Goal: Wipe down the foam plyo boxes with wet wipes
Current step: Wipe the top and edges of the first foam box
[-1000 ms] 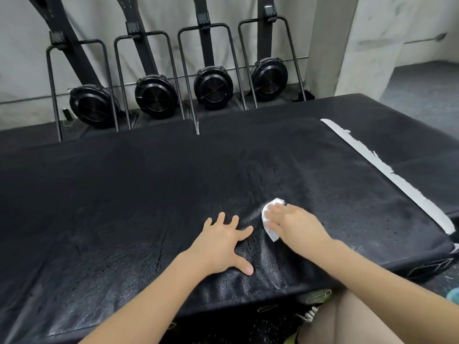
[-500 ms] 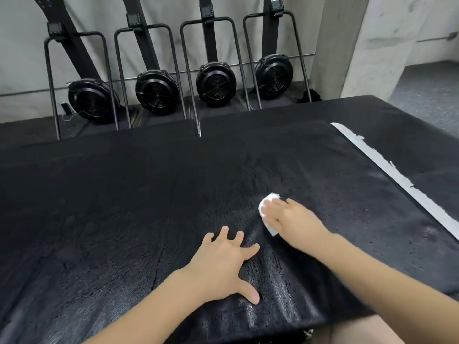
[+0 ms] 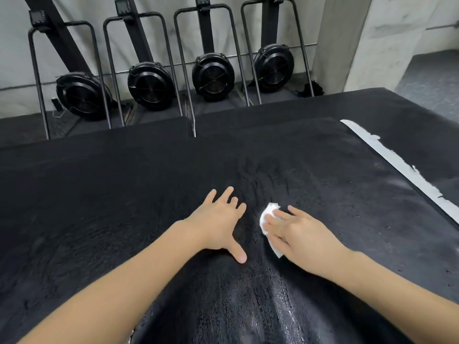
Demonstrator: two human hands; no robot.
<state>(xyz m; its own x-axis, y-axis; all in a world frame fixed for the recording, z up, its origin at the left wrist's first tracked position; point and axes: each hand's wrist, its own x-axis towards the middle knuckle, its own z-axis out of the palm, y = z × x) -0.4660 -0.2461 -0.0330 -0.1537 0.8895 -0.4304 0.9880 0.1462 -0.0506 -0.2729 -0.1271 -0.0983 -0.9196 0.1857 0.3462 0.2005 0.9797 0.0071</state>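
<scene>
Keep your right hand (image 3: pixel 301 235) flat, fingers straight, pressing the crumpled white wet wipe (image 3: pixel 267 220) onto the black foam plyo box (image 3: pixel 124 194). Your left hand (image 3: pixel 219 223), fingers spread, braces it; wipe in overlapping strokes.

The foam plyo box (image 3: pixel 124 207) has a black, grainy, leather-like skin, matt at 9 o'clock and wet-glossy at 6 o'clock. The wet wipe (image 3: pixel 267 218) is white, soft and crumpled. At 3 o'clock, white tape (image 3: pixel 397 167) looks ragged-edged.
</scene>
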